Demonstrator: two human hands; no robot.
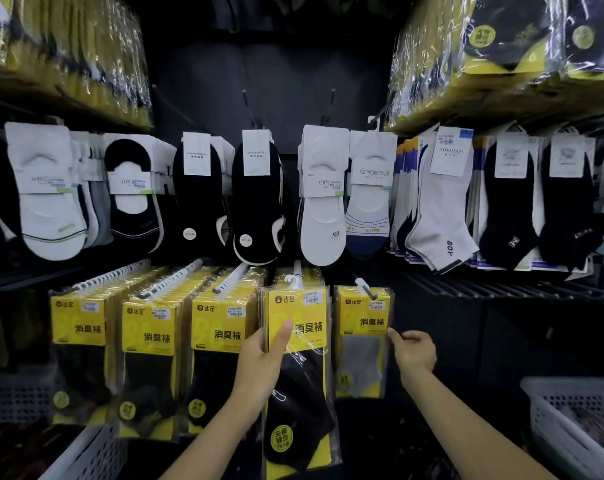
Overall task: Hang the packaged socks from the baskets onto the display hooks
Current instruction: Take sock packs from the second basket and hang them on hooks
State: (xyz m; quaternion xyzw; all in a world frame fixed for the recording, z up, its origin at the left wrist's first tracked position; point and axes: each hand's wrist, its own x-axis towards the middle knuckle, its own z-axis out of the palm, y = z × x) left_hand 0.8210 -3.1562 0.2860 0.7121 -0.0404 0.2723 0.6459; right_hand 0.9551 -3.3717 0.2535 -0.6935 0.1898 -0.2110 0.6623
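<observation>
Only the person's two arms show, seen from the head camera. The left hand (262,362) and left forearm (217,438) are bare, the skin uncovered all the way to the lower edge of the picture. The right hand (414,351) and right forearm (466,420) are bare in the same way. Both forearms are slender and smooth. The fingernails are too blurred to describe.
</observation>
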